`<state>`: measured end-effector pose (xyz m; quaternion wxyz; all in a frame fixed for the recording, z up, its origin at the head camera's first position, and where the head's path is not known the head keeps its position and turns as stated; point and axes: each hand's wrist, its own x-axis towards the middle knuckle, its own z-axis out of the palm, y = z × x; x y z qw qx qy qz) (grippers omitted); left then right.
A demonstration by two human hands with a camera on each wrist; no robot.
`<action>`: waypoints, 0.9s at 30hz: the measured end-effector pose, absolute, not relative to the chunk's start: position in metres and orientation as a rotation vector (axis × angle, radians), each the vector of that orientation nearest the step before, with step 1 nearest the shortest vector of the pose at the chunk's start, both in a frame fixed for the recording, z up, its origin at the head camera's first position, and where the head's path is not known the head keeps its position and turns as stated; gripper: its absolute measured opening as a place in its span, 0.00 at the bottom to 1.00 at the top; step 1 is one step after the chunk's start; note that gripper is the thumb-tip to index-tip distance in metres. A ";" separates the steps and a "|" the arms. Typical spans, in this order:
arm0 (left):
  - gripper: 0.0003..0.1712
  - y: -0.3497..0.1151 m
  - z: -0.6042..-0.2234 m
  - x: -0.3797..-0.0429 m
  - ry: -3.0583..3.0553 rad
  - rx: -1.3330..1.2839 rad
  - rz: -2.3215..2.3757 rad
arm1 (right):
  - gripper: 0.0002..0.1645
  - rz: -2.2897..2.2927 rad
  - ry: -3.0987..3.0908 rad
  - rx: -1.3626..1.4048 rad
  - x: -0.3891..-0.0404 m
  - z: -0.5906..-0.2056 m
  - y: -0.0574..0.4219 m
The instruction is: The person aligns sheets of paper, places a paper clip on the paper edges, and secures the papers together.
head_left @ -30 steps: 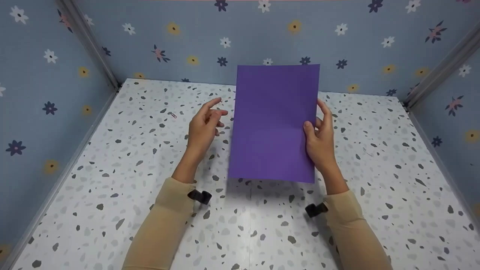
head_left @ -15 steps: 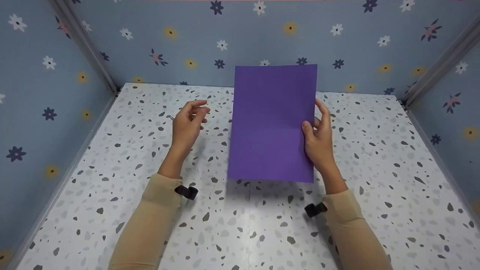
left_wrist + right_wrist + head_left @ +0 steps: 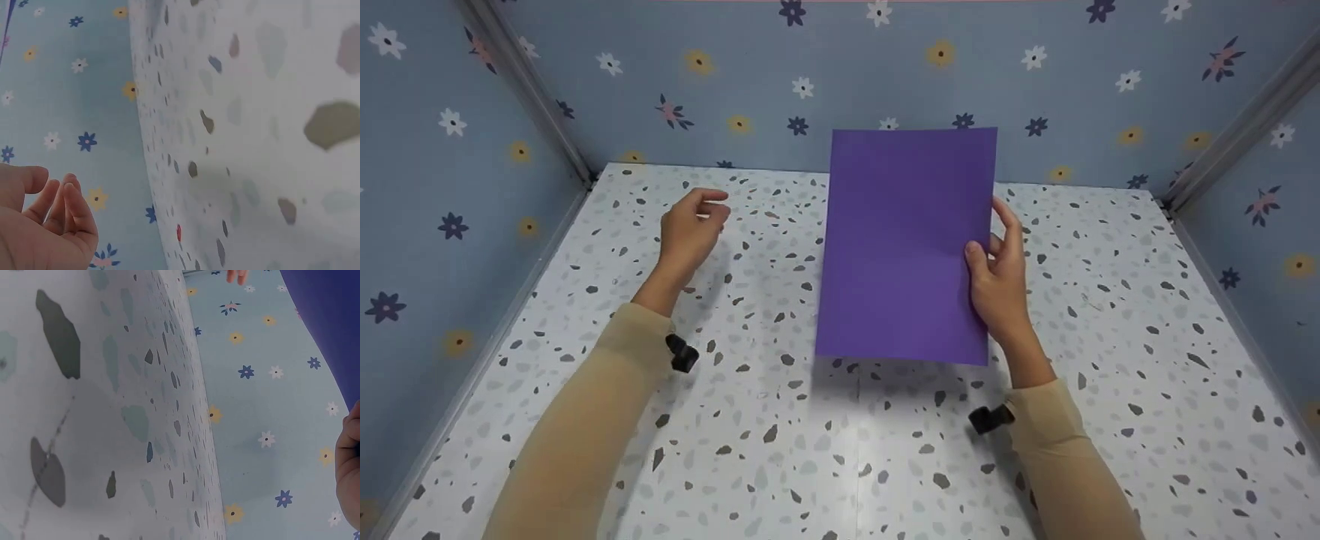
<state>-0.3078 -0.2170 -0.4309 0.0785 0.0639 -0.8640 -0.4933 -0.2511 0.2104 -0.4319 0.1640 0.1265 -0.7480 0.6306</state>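
A purple sheet of paper (image 3: 907, 247) is held up over the speckled table, its long sides roughly upright. My right hand (image 3: 1001, 285) grips its right edge, thumb on the front and fingers behind. Off to the left of the sheet, my left hand (image 3: 690, 229) is raised over the table, fingers loosely bent and holding nothing. In the left wrist view a small red paper clip (image 3: 179, 232) lies on the table beyond that hand. In the head view the left hand hides the clip.
The white speckled table (image 3: 780, 465) is bounded at the back by a blue flowered wall (image 3: 870, 67). Similar panels stand on the left (image 3: 420, 202) and right (image 3: 1275, 225). Small black devices sit at both wrists.
My left hand has moved leftward, away from the sheet and over the spot where the paper clip showed. The right hand and the sheet have stayed almost still.
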 end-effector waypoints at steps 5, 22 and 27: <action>0.23 -0.238 -0.439 -0.317 -2.687 0.332 -1.432 | 0.39 1.793 -2.135 0.352 -0.250 -0.431 0.211; 0.29 -0.264 -0.450 -0.331 -2.955 0.382 -1.208 | 0.38 1.803 -2.126 0.347 -0.251 -0.433 0.212; 0.30 -0.264 -0.451 -0.334 -2.985 0.376 -1.200 | 0.38 1.793 -2.126 0.338 -0.253 -0.431 0.214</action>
